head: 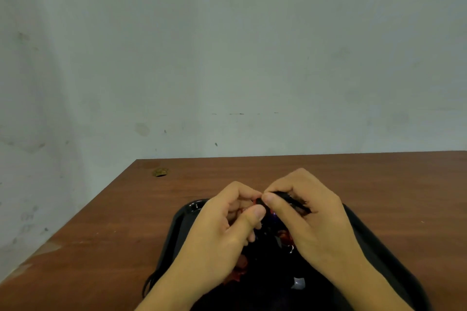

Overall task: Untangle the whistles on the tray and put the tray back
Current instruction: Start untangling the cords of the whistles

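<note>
Pinched a red-and-black whistle (262, 201) at lower centre between left hand (222, 230) and right hand (303, 217), above the tray (379, 247). Judged light, hard, slippery, cords limp; best gripped by the body.

Your hands (262, 212) covered most of the whistles (285, 236) (dark, red-tinged shapes, too dim to count), so which cord you pinched could not be told. The tray (192, 206) and your wrists ran off the bottom edge.
</note>
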